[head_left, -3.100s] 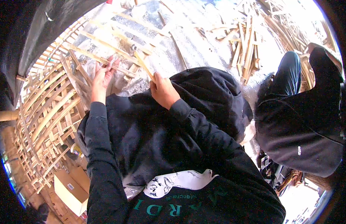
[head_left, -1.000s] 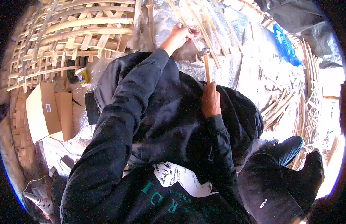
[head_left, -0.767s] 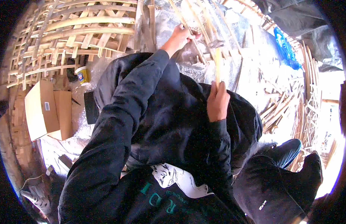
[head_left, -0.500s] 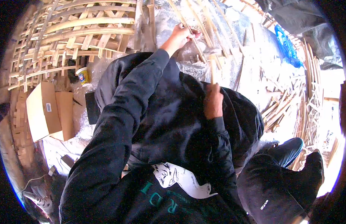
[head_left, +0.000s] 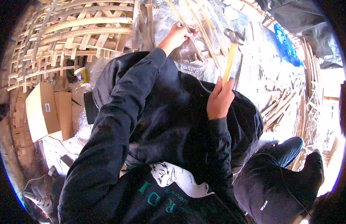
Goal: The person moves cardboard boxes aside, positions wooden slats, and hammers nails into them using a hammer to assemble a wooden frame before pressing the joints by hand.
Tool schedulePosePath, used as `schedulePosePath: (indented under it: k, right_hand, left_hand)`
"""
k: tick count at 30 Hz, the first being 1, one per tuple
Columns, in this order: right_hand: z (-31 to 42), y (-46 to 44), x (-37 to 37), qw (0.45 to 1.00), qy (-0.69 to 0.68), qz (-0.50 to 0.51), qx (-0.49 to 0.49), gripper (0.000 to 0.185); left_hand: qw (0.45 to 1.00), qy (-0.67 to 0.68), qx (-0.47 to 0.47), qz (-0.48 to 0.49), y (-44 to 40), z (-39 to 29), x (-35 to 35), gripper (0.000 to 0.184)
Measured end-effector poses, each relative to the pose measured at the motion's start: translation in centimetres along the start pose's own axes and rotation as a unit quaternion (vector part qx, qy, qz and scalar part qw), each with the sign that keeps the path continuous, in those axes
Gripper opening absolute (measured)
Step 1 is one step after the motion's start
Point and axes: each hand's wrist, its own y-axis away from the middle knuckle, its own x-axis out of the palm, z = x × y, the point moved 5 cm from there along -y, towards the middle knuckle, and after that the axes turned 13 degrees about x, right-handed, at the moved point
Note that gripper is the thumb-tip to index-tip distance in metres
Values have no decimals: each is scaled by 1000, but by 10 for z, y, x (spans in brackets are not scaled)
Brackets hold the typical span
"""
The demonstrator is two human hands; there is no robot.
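Note:
A claw hammer [head_left: 230, 61] with a pale yellow handle and a dark metal head is in my right hand [head_left: 220, 99], fingers wrapped round the lower handle. Its head is raised, to the right of the slats. My left hand [head_left: 177, 36] reaches forward with its fingers closed at a thin wooden strip [head_left: 197, 48]. Whether a nail is also between those fingertips is too small to tell. Alongside runs a second wooden strip [head_left: 207, 40], roughly parallel, over the shiny silver sheeting [head_left: 163, 26].
A woven wooden lattice [head_left: 83, 31] fills the upper left. Below it are a yellow-and-white tub [head_left: 82, 76] and an open cardboard box [head_left: 46, 112]. Loose wood strips [head_left: 279, 106] are heaped at right, near blue plastic [head_left: 287, 44]. Another person's dark-clothed leg [head_left: 273, 186] is close at lower right.
The hammer has swung up and to the right, away from the strips, and my right hand has risen slightly with it. My left hand stays at nearly the same place.

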Motion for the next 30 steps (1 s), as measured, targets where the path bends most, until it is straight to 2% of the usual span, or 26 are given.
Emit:
schedulePosePath:
  k: [3, 4, 5, 11, 13, 18, 21, 23, 26, 29, 30]
  right_hand:
    - [-46, 8, 38, 998, -5, 56, 34, 21]
    - [-61, 9, 51, 983, 96, 138, 78, 20]
    - [-73, 8, 58, 977, 108, 140, 116, 19]
    - [-70, 3, 51, 991, 69, 108, 47, 20]
    - [-49, 2, 34, 994, 53, 90, -38, 19]
    - [-8, 1, 5, 1000, -18, 2, -7, 21]
    - [-43, 7, 33, 1000, -1, 25, -17, 20]
    - [-77, 8, 56, 983, 99, 144, 54, 18]
    - [-80, 6, 61, 986, 81, 136, 47, 19]
    - [-66, 6, 52, 984, 103, 130, 66, 19]
    - [-58, 6, 45, 988, 76, 132, 37, 19]
  left_hand:
    - [999, 32, -18, -7, -7, 12, -8, 34]
    - [999, 32, -18, -5, -7, 9, -5, 34]
    - [999, 38, -23, -20, -6, 7, -4, 36]
    - [998, 45, -28, -40, 5, -12, 7, 39]
    - [999, 40, -35, -5, 2, -5, 4, 38]
    - [999, 18, -32, -9, -3, 3, -1, 37]
    - [999, 35, -22, -35, -4, 0, 1, 33]
    - [998, 40, -28, -47, -4, 2, 1, 31]
    - [996, -7, -80, -40, -6, 4, -6, 35]
    - [1000, -7, -24, -20, 2, -8, 4, 34]
    - [1000, -7, -24, -19, 1, -6, 4, 34]
